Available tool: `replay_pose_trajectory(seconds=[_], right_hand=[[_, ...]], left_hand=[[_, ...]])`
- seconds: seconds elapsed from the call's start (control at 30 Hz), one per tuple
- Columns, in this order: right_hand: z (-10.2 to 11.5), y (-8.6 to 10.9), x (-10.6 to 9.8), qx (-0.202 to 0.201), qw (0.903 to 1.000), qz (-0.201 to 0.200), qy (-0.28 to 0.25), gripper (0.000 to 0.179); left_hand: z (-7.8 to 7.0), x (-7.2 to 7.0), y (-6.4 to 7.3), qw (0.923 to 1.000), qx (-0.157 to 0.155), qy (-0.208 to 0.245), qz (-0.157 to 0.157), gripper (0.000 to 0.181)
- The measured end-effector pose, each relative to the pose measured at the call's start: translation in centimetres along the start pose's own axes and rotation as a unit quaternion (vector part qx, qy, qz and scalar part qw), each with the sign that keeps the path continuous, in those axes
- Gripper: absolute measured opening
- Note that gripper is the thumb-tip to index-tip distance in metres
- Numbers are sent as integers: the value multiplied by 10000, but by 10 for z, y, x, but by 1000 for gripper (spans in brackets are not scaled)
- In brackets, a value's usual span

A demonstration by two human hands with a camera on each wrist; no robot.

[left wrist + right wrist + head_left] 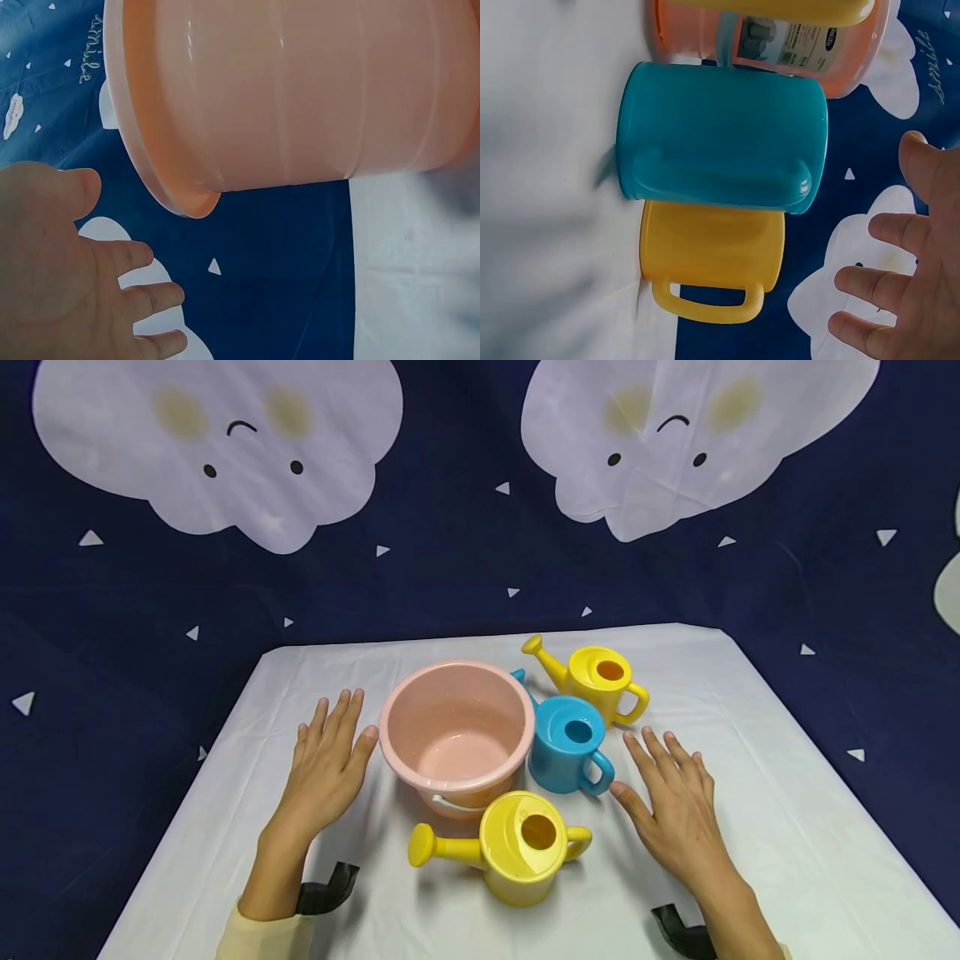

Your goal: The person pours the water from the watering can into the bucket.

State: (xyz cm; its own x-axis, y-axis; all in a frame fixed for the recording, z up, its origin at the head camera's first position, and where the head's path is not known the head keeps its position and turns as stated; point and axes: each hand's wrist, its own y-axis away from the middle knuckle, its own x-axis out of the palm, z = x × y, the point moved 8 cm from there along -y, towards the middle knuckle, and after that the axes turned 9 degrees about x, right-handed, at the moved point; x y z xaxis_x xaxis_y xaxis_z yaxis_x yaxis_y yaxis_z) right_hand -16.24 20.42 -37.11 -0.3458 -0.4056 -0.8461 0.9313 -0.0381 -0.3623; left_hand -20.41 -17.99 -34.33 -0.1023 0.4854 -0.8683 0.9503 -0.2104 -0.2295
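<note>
A pink bucket with a white handle stands upright at mid-table. Left of it my left hand is held with straight fingers, holding nothing; in the left wrist view a gap shows between thumb and bucket. Beside the bucket's right side stands a blue watering can, its spout partly hidden. One yellow watering can is behind it; another yellow watering can stands in front of the bucket, spout to the left. My right hand, fingers spread and holding nothing, is nearest the blue can's handle.
A white cloth covers the table. Behind it hangs a dark blue backdrop with printed clouds and small white triangles. Black straps are at both wrists. A printed label shows on the bucket in the right wrist view.
</note>
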Motion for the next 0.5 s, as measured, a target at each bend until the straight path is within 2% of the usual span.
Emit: replay_pose_trajectory(seconds=[0.27, 0.5], right_hand=[[5, 4, -1, -154, 9997, -83, -158, 64], [11, 10, -2, -256, 9990, -30, -374, 64]], left_hand=[[-5, -2, -3, 9999, 147, 23, -58, 61], [-9, -1, -8, 9997, 231, -37, 17, 61]])
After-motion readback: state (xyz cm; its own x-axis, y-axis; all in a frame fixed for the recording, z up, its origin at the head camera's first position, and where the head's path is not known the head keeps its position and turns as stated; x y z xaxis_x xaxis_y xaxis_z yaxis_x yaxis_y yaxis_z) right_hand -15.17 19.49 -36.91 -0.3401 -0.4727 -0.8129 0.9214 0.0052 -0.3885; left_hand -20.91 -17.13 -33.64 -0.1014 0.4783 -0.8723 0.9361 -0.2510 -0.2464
